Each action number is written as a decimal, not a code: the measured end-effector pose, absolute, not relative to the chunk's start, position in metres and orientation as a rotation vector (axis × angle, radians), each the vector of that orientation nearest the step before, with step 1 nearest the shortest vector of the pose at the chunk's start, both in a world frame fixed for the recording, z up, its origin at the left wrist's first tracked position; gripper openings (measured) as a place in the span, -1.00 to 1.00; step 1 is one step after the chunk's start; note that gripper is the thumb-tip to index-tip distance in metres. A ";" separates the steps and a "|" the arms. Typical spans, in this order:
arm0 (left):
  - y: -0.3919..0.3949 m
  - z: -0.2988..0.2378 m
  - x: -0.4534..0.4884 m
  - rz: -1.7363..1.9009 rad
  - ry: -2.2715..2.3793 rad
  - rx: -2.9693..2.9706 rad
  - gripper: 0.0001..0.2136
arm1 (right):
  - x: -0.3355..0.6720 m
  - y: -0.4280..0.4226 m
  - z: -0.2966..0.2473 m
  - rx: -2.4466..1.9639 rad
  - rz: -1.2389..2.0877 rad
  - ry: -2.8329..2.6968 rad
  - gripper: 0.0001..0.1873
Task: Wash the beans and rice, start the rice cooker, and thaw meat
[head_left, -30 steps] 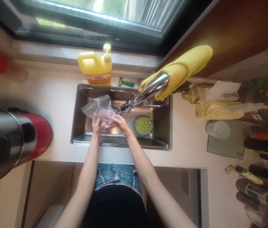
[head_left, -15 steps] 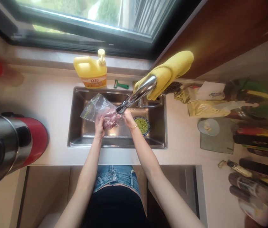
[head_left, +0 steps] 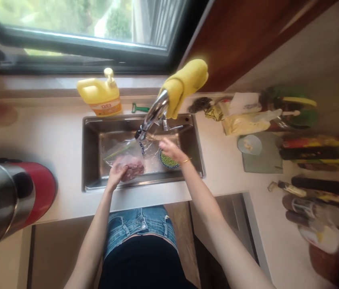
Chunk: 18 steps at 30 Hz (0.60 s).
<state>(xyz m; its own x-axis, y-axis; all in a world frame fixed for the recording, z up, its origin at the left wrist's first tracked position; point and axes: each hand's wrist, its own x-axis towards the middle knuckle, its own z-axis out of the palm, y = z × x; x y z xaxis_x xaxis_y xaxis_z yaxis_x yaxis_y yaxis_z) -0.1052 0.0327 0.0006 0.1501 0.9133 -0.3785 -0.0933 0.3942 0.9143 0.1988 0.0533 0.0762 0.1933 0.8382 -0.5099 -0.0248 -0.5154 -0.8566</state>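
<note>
My left hand [head_left: 117, 173] is closed on the lower left of a clear zip bag [head_left: 118, 150] with pinkish raw meat pieces [head_left: 133, 168] in it, over the left half of the sink [head_left: 89, 160]. My right hand [head_left: 171, 149] is apart from the bag, its fingers stretched out with nothing in them. Below that hand stands a patterned bowl of green beans or peas [head_left: 169, 159], partly covered by it. The chrome tap [head_left: 154, 114] hangs its spout above the bag's right edge. A blue-patterned rim [head_left: 142, 148] shows beside the bag, mostly hidden.
Yellow cloth [head_left: 184, 86] wraps the tap's upper part. Behind the sink stand a yellow pump jug [head_left: 100, 96] and a green peeler [head_left: 141, 108]. A red and steel appliance [head_left: 37, 188] is at left. Packages [head_left: 247, 120] and a small dish [head_left: 249, 144] lie at right.
My right hand has let go of the bag and moved right, over the bowl. My left hand has brought the bag lower and nearer to me. The view has shifted somewhat.
</note>
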 end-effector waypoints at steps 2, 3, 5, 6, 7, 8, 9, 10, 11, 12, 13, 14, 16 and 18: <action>0.036 0.004 -0.100 0.692 1.090 0.996 -0.29 | 0.171 0.021 0.077 -1.566 1.613 -0.914 -0.18; 0.040 0.006 -0.095 0.614 1.031 1.035 -0.31 | 0.161 0.009 0.080 -1.545 1.588 -1.003 -0.17; 0.049 0.011 -0.079 0.497 0.895 1.094 -0.36 | 0.154 -0.008 0.091 -1.634 1.384 -1.224 -0.36; 0.054 0.015 -0.069 0.440 0.816 1.127 -0.39 | 0.157 -0.015 0.100 -1.715 1.222 -1.316 -0.46; 0.059 0.020 -0.057 0.370 0.724 1.169 -0.42 | 0.161 -0.021 0.111 -1.789 1.068 -1.390 -0.50; 0.064 0.025 -0.044 0.295 0.628 1.215 -0.45 | 0.168 -0.027 0.122 -1.842 0.944 -1.442 -0.49; 0.068 0.032 -0.030 0.225 0.534 1.258 -0.48 | 0.175 -0.034 0.134 -1.871 0.873 -1.478 -0.46; 0.071 0.039 -0.016 0.169 0.453 1.288 -0.52 | 0.181 -0.041 0.145 -1.885 0.859 -1.511 -0.39; 0.072 0.046 -0.001 0.130 0.388 1.303 -0.54 | 0.187 -0.049 0.155 -1.904 0.883 -1.547 -0.31; 0.073 0.053 0.015 0.103 0.336 1.309 -0.56 | 0.193 -0.056 0.163 -1.936 0.916 -1.587 -0.28; 0.072 0.059 0.030 0.080 0.298 1.311 -0.57 | 0.198 -0.063 0.169 -1.986 0.937 -1.632 -0.33; 0.071 0.066 0.046 0.049 0.269 1.318 -0.58 | 0.203 -0.070 0.174 -2.051 0.935 -1.680 -0.49; 0.065 0.075 0.076 -0.011 0.237 1.355 -0.59 | 0.216 -0.085 0.180 -2.189 0.849 -1.751 -0.84; 0.055 0.080 0.103 -0.012 0.222 1.393 -0.59 | 0.236 -0.101 0.185 -2.279 0.724 -1.783 -0.85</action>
